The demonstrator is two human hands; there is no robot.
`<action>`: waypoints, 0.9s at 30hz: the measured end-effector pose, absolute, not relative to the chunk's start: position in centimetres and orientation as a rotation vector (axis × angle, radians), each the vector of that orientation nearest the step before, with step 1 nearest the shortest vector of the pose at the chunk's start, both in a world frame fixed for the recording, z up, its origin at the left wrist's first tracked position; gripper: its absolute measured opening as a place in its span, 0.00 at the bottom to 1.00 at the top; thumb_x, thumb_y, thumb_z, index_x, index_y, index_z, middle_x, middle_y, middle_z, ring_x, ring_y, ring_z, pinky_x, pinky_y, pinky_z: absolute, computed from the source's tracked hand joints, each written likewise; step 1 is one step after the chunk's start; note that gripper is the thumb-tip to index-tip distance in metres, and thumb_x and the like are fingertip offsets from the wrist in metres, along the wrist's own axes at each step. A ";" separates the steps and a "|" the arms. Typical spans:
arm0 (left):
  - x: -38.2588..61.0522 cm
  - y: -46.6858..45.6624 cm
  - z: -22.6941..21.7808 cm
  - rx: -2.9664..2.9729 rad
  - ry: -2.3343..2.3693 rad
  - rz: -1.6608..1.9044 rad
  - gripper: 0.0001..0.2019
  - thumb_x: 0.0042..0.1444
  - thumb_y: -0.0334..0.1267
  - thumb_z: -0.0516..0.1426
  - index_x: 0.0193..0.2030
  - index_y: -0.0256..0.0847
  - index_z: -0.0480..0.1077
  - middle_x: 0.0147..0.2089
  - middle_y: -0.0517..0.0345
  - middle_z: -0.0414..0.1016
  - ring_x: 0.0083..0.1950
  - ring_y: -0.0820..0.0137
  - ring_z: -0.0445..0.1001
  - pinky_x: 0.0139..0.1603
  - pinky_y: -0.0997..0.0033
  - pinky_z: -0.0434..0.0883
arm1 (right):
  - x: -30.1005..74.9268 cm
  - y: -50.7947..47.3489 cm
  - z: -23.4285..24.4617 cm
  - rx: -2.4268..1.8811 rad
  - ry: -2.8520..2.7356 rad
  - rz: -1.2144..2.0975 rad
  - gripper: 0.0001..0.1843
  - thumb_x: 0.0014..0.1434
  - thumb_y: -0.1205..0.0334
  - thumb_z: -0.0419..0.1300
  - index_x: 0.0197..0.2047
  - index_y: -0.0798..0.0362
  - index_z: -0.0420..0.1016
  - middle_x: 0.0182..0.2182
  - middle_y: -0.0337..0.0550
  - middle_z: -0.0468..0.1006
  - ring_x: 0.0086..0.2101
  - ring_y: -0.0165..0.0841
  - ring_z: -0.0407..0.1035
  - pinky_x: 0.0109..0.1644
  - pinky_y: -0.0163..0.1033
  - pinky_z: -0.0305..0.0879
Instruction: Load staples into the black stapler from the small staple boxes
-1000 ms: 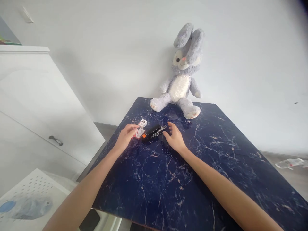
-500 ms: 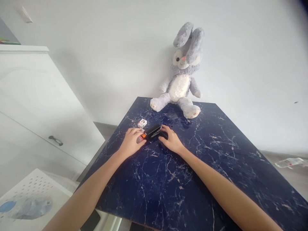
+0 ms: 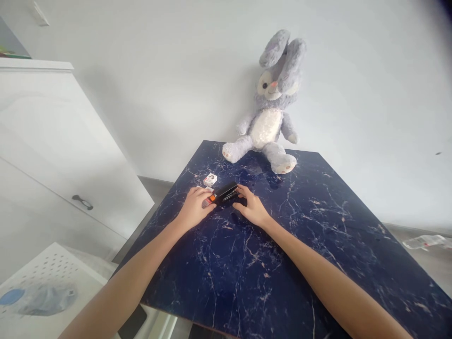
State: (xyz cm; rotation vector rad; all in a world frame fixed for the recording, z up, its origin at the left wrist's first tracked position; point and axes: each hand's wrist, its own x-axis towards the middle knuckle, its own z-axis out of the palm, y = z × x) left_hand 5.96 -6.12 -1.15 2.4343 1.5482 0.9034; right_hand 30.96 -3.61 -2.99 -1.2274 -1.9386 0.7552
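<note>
Black stapler (image 3: 226, 192), closed, flat

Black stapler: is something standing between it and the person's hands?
Nothing visible does. The left hand touches the black stapler at its orange end, the right hand at the other end. The small white box lies apart, beyond the left hand.

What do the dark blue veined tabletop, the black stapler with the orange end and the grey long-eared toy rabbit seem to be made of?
The dark blue veined tabletop: glossy marble or marble-print laminate, going by sheen and white veins. The black stapler with the orange end: probably smooth moulded plastic. The grey long-eared toy rabbit: fuzzy plush fabric.
</note>
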 end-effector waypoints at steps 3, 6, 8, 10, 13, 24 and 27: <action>5.9 -6.1 -1.2 2.419 1.536 0.915 0.13 0.59 0.43 0.62 0.50 0.45 0.76 0.54 0.53 0.77 0.59 0.55 0.66 0.60 0.50 0.65 | 31.0 -3.7 -2.9 -1.228 -1.946 0.767 0.38 0.55 0.60 0.62 0.68 0.47 0.56 0.60 0.48 0.72 0.51 0.40 0.73 0.59 0.50 0.67; 6.0 -6.1 -1.2 2.404 1.534 0.924 0.13 0.58 0.43 0.62 0.50 0.45 0.77 0.53 0.53 0.78 0.59 0.55 0.66 0.60 0.49 0.66 | 31.1 -3.6 -2.9 -1.222 -1.957 0.769 0.38 0.55 0.60 0.62 0.68 0.47 0.56 0.60 0.48 0.72 0.50 0.40 0.73 0.59 0.50 0.66; 6.0 -6.0 -1.1 2.394 1.532 0.926 0.13 0.58 0.44 0.63 0.49 0.45 0.77 0.52 0.53 0.78 0.59 0.55 0.66 0.60 0.49 0.66 | 31.2 -3.6 -2.8 -1.218 -1.967 0.777 0.39 0.55 0.61 0.62 0.68 0.47 0.55 0.60 0.48 0.72 0.49 0.39 0.72 0.58 0.50 0.66; 6.0 -6.0 -1.1 2.386 1.531 0.931 0.13 0.58 0.44 0.63 0.49 0.45 0.77 0.52 0.53 0.79 0.59 0.55 0.66 0.60 0.49 0.66 | 31.2 -3.7 -2.7 -1.214 -1.979 0.784 0.40 0.55 0.61 0.62 0.68 0.47 0.55 0.60 0.49 0.72 0.48 0.38 0.72 0.58 0.49 0.66; 6.0 -6.0 -1.1 2.382 1.534 0.932 0.14 0.58 0.44 0.63 0.49 0.45 0.77 0.52 0.53 0.79 0.59 0.55 0.66 0.60 0.49 0.66 | 31.3 -3.8 -2.5 -1.217 -1.986 0.790 0.40 0.55 0.61 0.62 0.69 0.47 0.54 0.60 0.49 0.72 0.46 0.38 0.73 0.57 0.48 0.67; 5.9 -6.1 -0.8 2.407 1.541 0.878 0.15 0.58 0.45 0.62 0.51 0.45 0.76 0.54 0.52 0.77 0.59 0.54 0.67 0.59 0.50 0.66 | 31.1 -3.7 -2.8 -1.211 -1.905 0.846 0.37 0.55 0.60 0.61 0.67 0.44 0.56 0.60 0.47 0.72 0.42 0.36 0.74 0.55 0.49 0.68; 5.6 -6.2 -0.2 2.326 1.585 0.973 0.18 0.58 0.48 0.62 0.54 0.46 0.74 0.55 0.52 0.75 0.57 0.56 0.70 0.58 0.54 0.68 | 31.1 -3.7 -2.8 -1.212 -1.907 0.838 0.37 0.56 0.59 0.61 0.67 0.44 0.56 0.60 0.46 0.72 0.44 0.37 0.74 0.56 0.49 0.68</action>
